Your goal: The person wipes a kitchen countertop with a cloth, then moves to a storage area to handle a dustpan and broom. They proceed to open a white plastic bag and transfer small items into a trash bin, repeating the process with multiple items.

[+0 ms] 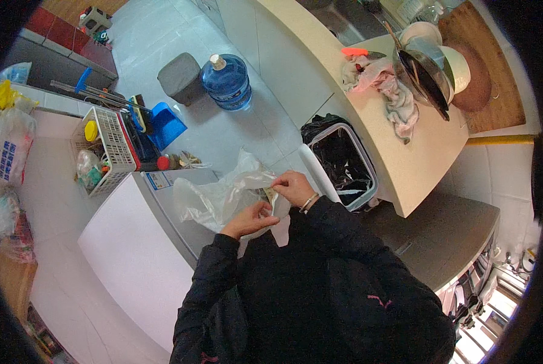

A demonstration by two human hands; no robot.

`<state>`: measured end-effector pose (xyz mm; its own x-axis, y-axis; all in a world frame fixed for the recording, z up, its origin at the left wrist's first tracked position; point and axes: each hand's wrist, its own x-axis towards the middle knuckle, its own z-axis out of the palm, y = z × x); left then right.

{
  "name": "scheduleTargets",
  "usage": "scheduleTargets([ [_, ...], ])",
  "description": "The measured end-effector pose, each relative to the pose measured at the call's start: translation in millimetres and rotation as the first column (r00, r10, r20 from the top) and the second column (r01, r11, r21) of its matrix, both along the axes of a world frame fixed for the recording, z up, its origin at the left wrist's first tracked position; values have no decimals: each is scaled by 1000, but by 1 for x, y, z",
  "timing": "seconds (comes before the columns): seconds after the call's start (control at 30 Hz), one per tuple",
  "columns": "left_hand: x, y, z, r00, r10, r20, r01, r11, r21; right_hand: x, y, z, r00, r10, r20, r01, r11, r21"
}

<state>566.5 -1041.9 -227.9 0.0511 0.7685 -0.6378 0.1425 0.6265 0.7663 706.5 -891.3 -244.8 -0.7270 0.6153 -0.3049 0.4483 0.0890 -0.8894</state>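
A translucent white plastic bag (212, 200) spreads out before me, above the floor and beside a white cabinet-like appliance (134, 236). My right hand (295, 187), with a bracelet at its wrist, pinches the bag's edge between thumb and fingers. On the near side of the bag is my left hand (253, 219), its thumb and fingertips close together at the plastic; whether they grip it is hard to tell. Something small and yellowish (269, 194) shows through the bag between the hands. What else the bag holds is unclear.
An open trash bin (344, 164) with a black liner stands right of my hands, beside the beige countertop (389, 164) with cloths and pans. Farther off are a blue water jug (228, 84), a grey stool (180, 77), a blue dustpan (166, 126) and a white plastic basket (112, 150).
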Motion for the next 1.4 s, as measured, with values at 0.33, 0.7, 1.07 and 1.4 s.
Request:
scheduleTargets([
  [0.33,6,-10,-30,634,664,397,-569,748,-343,17,0,-7,951,-310,22,279,823,-494],
  [0.7,7,-23,-32,257,850,460,-696,493,-522,30,-45,-30,989,-19,147,99,824,-558],
  [1.07,2,-28,-48,318,732,603,-586,652,-482,8,-65,-15,993,-26,119,79,885,-460],
  [1.4,-30,-2,10,985,115,-131,-115,993,14,17,-35,-22,952,-190,241,277,871,-406],
])
